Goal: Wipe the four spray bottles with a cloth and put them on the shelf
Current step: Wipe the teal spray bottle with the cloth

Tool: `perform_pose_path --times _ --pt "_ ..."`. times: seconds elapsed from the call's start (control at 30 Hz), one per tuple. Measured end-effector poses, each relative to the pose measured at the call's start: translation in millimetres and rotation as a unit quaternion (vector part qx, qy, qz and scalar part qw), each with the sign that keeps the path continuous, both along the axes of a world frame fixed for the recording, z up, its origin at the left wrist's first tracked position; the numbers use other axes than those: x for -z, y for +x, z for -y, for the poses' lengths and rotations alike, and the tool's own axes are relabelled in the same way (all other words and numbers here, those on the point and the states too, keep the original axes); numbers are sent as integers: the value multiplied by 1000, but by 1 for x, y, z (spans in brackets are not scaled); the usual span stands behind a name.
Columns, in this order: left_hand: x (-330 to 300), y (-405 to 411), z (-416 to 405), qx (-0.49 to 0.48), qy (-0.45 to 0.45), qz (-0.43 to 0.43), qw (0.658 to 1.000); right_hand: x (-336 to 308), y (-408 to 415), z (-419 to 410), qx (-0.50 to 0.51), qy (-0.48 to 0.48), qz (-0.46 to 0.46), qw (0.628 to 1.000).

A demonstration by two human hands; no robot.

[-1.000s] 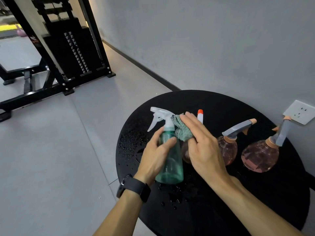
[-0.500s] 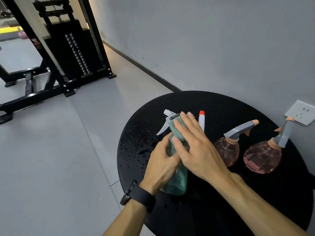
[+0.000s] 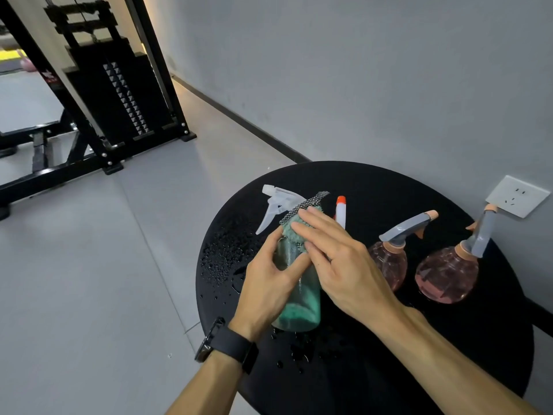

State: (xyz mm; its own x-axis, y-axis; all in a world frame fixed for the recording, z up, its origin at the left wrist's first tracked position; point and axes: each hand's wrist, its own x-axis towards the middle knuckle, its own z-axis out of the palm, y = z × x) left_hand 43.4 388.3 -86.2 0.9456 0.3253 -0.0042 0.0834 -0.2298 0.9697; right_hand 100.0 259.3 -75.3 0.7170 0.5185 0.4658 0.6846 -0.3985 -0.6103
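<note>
Gripping the green bottle by its body, the left hand tilts it over the black table — the right hand presses a teal cloth against its neck, fingers straight. Two pink bottles stand just beside.

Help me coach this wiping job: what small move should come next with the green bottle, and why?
Probably slide the teal cloth down the translucent green spray bottle. The right hand presses it only at the neck, under the white trigger, while the left hand grips the body, whose lower part is uncovered. Droplets dot the round black table, so the bottle is likely wet.
</note>
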Motion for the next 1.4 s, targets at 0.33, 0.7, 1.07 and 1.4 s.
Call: perform_pose_path --times 0.33,0.7,1.07,1.4 --pt "1 0 6 5 77 -56 996 -9 0 -8 79 60 134 986" --pt "-3 -2 9 0 89 -29 996 8 -3 -18 -1 -14 48 999" --pt "3 3 -1 -35 68 -37 996 -10 -7 1 34 88 91 991" --pt "6 6 4 -98 84 4 992 -19 -2 -4 88 161 24 983"
